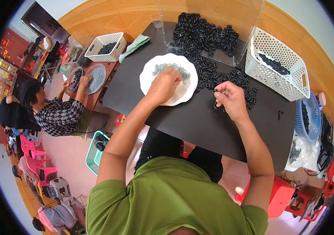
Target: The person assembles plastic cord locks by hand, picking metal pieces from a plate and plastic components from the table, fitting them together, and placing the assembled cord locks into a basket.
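Note:
My left hand (164, 85) is over a white scalloped plate (149, 80), its fingers pinched together at a heap of small grey metal-looking pieces (162, 69). Whatever those fingertips hold, if anything, is hidden. Farther right, just above the dark table (206, 121), my right hand (230, 99) pinches a small black piece (216, 90) between thumb and fingertip. Beyond that hand spreads a pile of black oval parts with holes (209, 70), spilling from the front of a clear plastic bin (229, 62).
A white perforated basket (300, 84) with black parts stands at the right, near a blue basket (311, 121). Two loose black pieces (280, 114) lie at the table's right. Leftward, a co-worker (59, 113) handles bowls at another table. A green-white cloth (135, 47) lies by the far-left corner.

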Motion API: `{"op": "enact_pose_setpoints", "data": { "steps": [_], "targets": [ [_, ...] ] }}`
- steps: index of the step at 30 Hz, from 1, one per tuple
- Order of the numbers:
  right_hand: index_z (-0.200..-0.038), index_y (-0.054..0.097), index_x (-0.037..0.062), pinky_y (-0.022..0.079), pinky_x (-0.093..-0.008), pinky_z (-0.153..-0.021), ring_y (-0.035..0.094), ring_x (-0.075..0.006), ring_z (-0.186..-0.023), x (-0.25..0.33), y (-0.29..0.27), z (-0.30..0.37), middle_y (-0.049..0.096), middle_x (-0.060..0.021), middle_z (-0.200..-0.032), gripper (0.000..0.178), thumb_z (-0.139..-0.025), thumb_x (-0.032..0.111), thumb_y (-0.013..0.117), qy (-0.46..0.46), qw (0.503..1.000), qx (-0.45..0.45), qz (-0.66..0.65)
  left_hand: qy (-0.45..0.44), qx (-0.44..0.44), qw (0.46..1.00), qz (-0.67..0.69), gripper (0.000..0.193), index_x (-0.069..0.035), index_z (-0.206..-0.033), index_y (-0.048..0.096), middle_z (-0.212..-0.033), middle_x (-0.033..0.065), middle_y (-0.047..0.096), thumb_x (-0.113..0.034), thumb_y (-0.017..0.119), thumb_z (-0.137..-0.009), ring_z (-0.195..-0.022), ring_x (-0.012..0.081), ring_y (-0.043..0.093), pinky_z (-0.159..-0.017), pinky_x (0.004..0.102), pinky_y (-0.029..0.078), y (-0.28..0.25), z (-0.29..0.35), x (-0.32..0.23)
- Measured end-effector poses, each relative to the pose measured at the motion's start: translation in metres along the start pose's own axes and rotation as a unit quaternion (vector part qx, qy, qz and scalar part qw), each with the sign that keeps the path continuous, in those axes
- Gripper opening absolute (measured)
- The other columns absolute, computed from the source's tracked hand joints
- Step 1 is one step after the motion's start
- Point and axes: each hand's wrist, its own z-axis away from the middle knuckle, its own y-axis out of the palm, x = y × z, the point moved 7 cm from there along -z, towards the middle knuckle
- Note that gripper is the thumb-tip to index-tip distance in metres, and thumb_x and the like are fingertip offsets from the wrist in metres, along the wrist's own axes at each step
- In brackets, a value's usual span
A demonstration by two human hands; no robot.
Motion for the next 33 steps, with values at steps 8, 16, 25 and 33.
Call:
{"op": "enact_pose_setpoints", "data": {
  "steps": [8,16,25,33],
  "targets": [
    [-0.085,0.054,-0.0020,0.045,-0.0198,-0.047,0.051,-0.0053,-0.056,0.001,-0.001,-0.001,0.054,-0.0016,-0.071,0.008,-0.077,-0.005,0.056,0.000,1.000,-0.003,-0.003,0.075,0.040,0.995,-0.049,0.004,-0.002,-0.074,0.057,-0.081,0.0138,0.054,-0.005,0.057,-0.072,-0.079,0.0326,0.055,-0.069,0.0402,0.044,0.016,-0.008,-0.007],
    [-0.084,0.054,-0.0022,0.045,-0.0197,-0.047,0.051,-0.0054,-0.056,0.003,-0.002,0.000,0.055,-0.0018,-0.071,0.008,-0.077,-0.005,0.056,0.007,1.000,-0.015,0.000,0.055,0.046,0.997,-0.016,0.003,-0.002,-0.074,0.056,-0.081,0.0139,0.055,-0.004,0.054,-0.073,-0.078,0.0328,0.055,-0.067,0.0400,0.044,0.006,-0.011,0.000],
    [-0.084,0.054,-0.0021,0.045,-0.0196,-0.047,0.051,-0.0055,-0.057,0.001,-0.002,0.000,0.055,-0.0016,-0.071,0.008,-0.077,-0.006,0.056,0.002,1.000,-0.010,0.009,0.045,0.034,0.998,-0.030,0.009,-0.003,-0.079,0.060,-0.083,0.0126,0.055,-0.004,0.053,-0.074,-0.080,0.0318,0.055,-0.069,0.0394,0.045,-0.003,0.000,0.003],
    [-0.084,0.055,-0.0018,0.045,-0.0194,-0.047,0.051,-0.0050,-0.057,0.001,-0.003,-0.001,0.054,-0.0014,-0.072,0.008,-0.077,-0.005,0.057,0.001,1.000,-0.012,0.011,0.094,0.039,0.991,-0.089,0.011,-0.005,-0.080,0.064,-0.082,0.0113,0.055,-0.006,0.055,-0.073,-0.082,0.0294,0.056,-0.070,0.0383,0.047,0.007,0.003,-0.010]
  ]
}}
